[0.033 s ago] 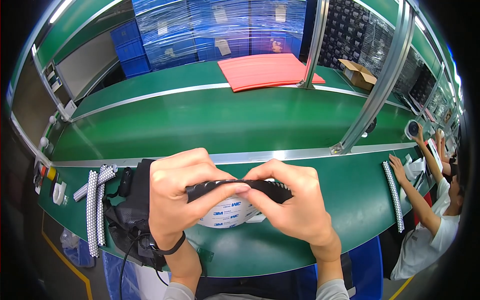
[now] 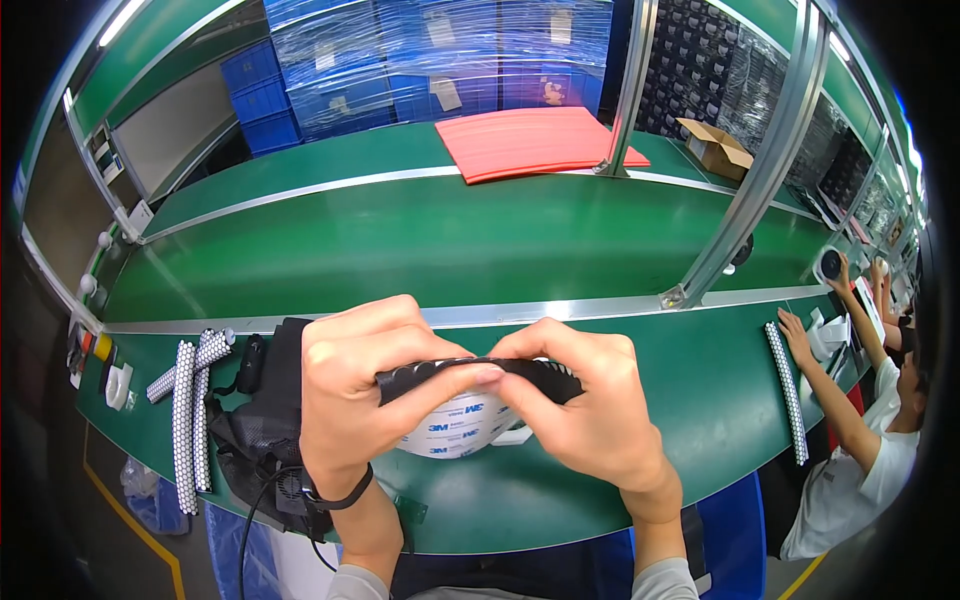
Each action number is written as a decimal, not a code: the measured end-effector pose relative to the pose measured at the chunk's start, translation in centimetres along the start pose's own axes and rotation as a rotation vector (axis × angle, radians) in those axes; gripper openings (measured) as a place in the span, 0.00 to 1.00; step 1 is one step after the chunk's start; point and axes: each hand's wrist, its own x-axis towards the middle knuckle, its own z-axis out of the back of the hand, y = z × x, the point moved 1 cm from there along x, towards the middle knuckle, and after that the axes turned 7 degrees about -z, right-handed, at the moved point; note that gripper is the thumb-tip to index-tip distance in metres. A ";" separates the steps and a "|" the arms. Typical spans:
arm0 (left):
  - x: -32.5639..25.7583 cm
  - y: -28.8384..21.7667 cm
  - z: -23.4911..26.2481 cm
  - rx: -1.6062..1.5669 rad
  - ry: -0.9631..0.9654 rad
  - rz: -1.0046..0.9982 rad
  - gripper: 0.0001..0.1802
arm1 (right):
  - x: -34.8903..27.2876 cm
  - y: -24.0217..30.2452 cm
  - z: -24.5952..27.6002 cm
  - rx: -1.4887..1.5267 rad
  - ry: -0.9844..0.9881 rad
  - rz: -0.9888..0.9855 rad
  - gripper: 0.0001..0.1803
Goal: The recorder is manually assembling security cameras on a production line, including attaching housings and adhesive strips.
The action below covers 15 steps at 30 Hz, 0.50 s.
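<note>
Between my two hands is a bent black sheet with a ridged edge (image 2: pixel 425 372), its underside covered by white backing paper with blue print (image 2: pixel 455 430). My left hand (image 2: pixel 365 375) pinches its left part between thumb and fingers. On the right part, my right hand (image 2: pixel 575 400) grips in the same way. Both thumbs press together near the middle of the top edge, and the fingers hide much of the sheet. It is held above the green table (image 2: pixel 560 490), beside a black bag (image 2: pixel 262 430) at my left forearm.
Dotted rolls (image 2: pixel 186 425) lie at the left, and another dotted roll (image 2: pixel 787 390) at the right. A metal post (image 2: pixel 745 170) rises beyond my right hand. Red foam sheets (image 2: pixel 535 140) rest at the back. At the right a co-worker (image 2: pixel 865 470) handles a round device (image 2: pixel 830 264).
The bent sheet has tilted very slightly in my hands, and my left hand has shifted a touch to the right. The co-worker's round device has moved a little.
</note>
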 end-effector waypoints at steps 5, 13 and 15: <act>0.1 -0.2 -0.4 0.005 -0.009 -0.058 0.08 | -0.2 0.0 0.7 0.024 0.032 -0.083 0.06; 0.0 0.0 0.1 -0.061 -0.046 -0.012 0.10 | 0.3 -0.6 0.6 0.112 0.020 -0.059 0.07; 0.0 0.0 0.2 -0.062 -0.103 0.005 0.11 | 1.0 -0.5 2.1 0.083 0.149 -0.136 0.08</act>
